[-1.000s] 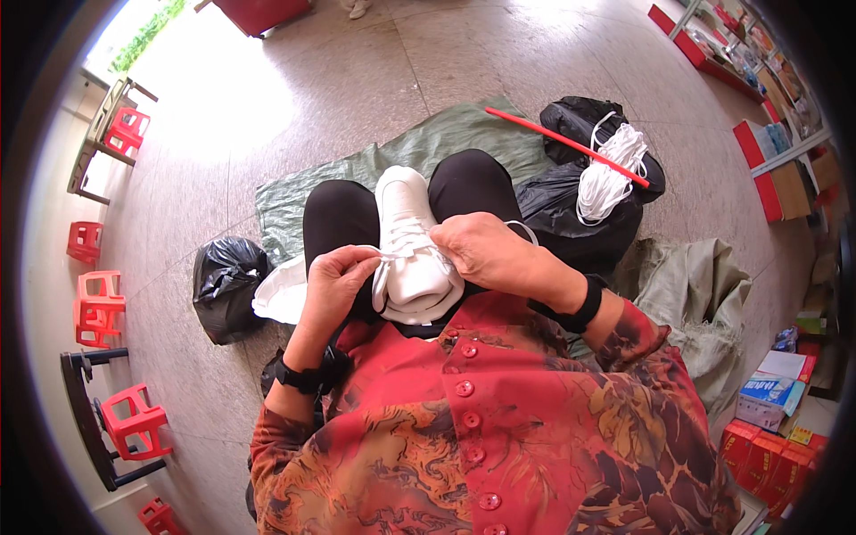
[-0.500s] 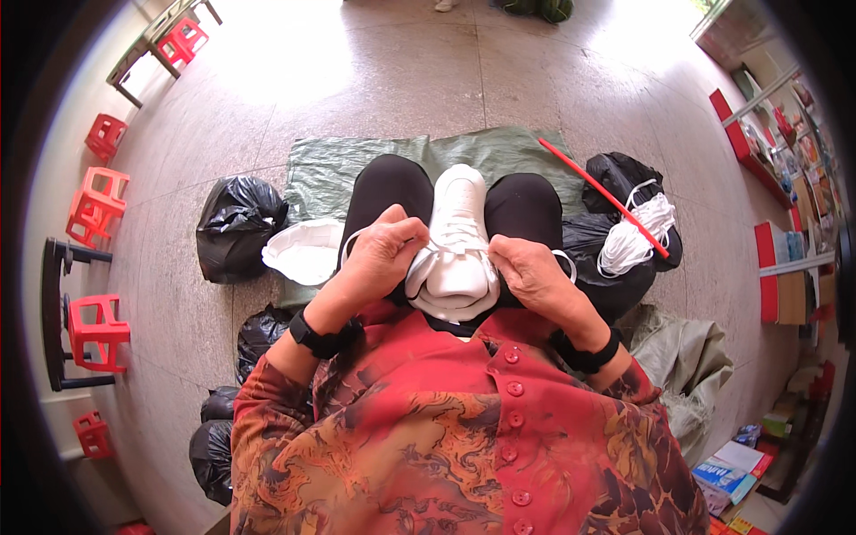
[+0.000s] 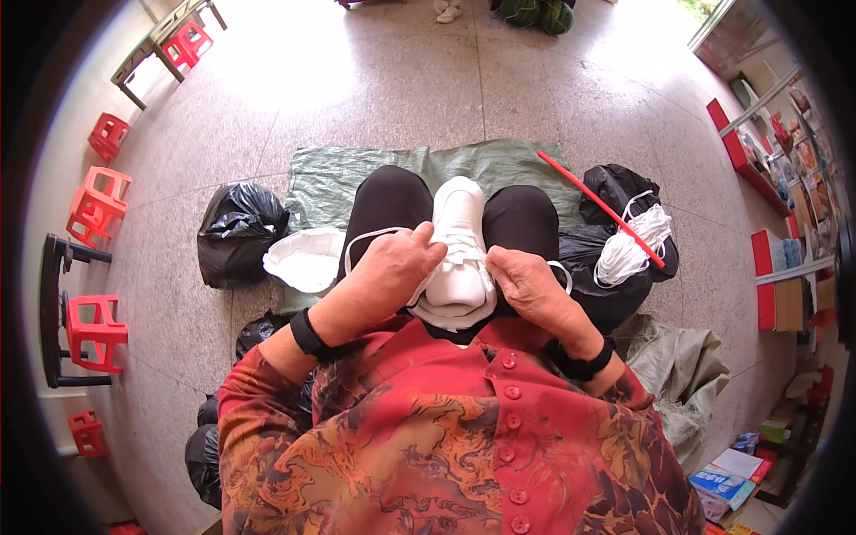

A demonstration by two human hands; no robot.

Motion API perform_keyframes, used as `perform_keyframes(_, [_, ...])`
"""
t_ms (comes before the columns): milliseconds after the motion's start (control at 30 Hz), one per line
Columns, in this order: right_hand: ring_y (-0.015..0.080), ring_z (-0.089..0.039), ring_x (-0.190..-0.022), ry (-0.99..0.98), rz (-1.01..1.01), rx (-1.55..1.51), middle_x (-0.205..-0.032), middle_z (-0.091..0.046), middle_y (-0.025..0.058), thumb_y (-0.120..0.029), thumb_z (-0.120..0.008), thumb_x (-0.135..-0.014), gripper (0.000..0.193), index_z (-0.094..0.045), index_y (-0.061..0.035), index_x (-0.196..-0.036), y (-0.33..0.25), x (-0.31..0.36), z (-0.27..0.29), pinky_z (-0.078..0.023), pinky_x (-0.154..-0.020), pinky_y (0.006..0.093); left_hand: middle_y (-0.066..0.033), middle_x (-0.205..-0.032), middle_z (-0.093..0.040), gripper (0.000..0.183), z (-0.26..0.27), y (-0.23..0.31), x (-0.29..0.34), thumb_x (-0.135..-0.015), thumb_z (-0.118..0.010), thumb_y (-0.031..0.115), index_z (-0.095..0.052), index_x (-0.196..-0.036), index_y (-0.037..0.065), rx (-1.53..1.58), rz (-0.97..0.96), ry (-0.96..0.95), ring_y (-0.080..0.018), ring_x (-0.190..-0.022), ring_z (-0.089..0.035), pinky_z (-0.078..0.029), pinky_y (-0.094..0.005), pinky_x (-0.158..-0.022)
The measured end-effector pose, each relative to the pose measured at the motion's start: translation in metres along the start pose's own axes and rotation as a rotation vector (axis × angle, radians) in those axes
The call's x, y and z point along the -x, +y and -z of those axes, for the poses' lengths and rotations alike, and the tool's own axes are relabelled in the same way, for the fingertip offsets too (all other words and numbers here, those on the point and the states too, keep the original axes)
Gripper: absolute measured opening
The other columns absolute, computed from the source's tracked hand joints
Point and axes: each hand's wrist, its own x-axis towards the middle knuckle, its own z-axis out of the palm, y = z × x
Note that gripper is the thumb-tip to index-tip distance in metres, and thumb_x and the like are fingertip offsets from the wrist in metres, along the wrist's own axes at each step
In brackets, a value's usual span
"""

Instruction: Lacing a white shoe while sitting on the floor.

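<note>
A white sneaker (image 3: 457,207) rests between my knees, its toe pointing away from me and its opening near my body. My left hand (image 3: 399,266) is closed at the left side of the lacing, and a white shoelace (image 3: 367,235) loops out from it to the left. On the other side, my right hand (image 3: 532,283) pinches at the right edge of the lacing. A lace end curves out past the back of that hand. The fingertips of both hands partly hide the lace they grip.
Left of my knees lies a white shoe part (image 3: 306,259) beside a black plastic bag (image 3: 241,234). To the right, a bundle of white laces (image 3: 631,245) and a red stick (image 3: 599,207) lie on black bags. A green woven sheet (image 3: 325,183) covers the floor ahead.
My left hand has moved in toward the lacing and turned its back upward, drawing the left lace into a wider loop. My right hand stays by the lacing's right edge. The view has shifted slightly.
</note>
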Motion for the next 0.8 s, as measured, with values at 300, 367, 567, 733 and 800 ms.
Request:
perform_keyframes(300, [0.0355,-0.055,-0.07,0.014,0.009,-0.011,-0.078,-0.056,0.0207,-0.006,-0.053,-0.093,0.008,-0.054,0.0011,-0.091,0.003,0.002,-0.001,-0.046,-0.064,0.0358,-0.013,-0.085,-0.05,0.011,-0.011,-0.005,0.004,-0.078,-0.059,0.005,-0.052,-0.087,0.002,0.114,0.011,0.034,-0.0337,-0.072,-0.058,-0.047,-0.0417,-0.062])
perform_keyframes(367, [0.0354,-0.055,-0.069,0.01,0.001,-0.01,-0.078,-0.056,0.0206,-0.006,-0.053,-0.093,0.007,-0.054,0.0011,-0.092,0.001,0.001,-0.001,-0.046,-0.064,0.0357,-0.014,-0.084,-0.053,0.009,-0.015,-0.005,0.005,-0.081,-0.06,0.003,-0.054,-0.087,0.001,0.249,0.093,0.052,-0.0324,-0.068,-0.059,-0.047,-0.0393,-0.06])
perform_keyframes(567, [0.0403,-0.057,-0.075,0.011,-0.009,0.012,-0.078,-0.056,0.0213,-0.008,-0.053,-0.092,0.007,-0.053,-0.0014,-0.089,0.002,0.003,-0.002,-0.045,-0.064,0.0428,-0.0004,-0.076,-0.057,0.007,-0.029,-0.017,0.011,-0.093,-0.057,0.005,-0.06,-0.088,0.0,1.197,0.653,-0.078,-0.0063,-0.069,-0.051,-0.044,-0.0242,-0.059])
perform_keyframes(733, [0.0375,-0.054,-0.069,0.034,0.058,0.04,-0.074,-0.052,0.0204,-0.003,-0.054,-0.09,0.006,-0.051,0.0009,-0.086,0.01,0.004,-0.004,-0.044,-0.062,0.0378,-0.0145,-0.076,-0.055,0.007,-0.045,-0.01,0.019,-0.087,-0.058,0.004,-0.057,-0.082,-0.001,0.572,0.276,0.257,-0.0284,-0.073,-0.056,-0.045,-0.0349,-0.068])
perform_keyframes(800, [0.0396,-0.053,-0.072,0.072,0.076,-0.016,-0.075,-0.05,0.0205,-0.003,-0.053,-0.089,0.007,-0.051,0.0012,-0.083,0.008,0.005,-0.005,-0.044,-0.063,0.0401,-0.0181,-0.076,-0.055,0.01,-0.043,-0.005,0.02,-0.087,-0.058,0.005,-0.056,-0.078,0.0,0.52,0.267,0.294,-0.0318,-0.072,-0.057,-0.045,-0.0371,-0.066])
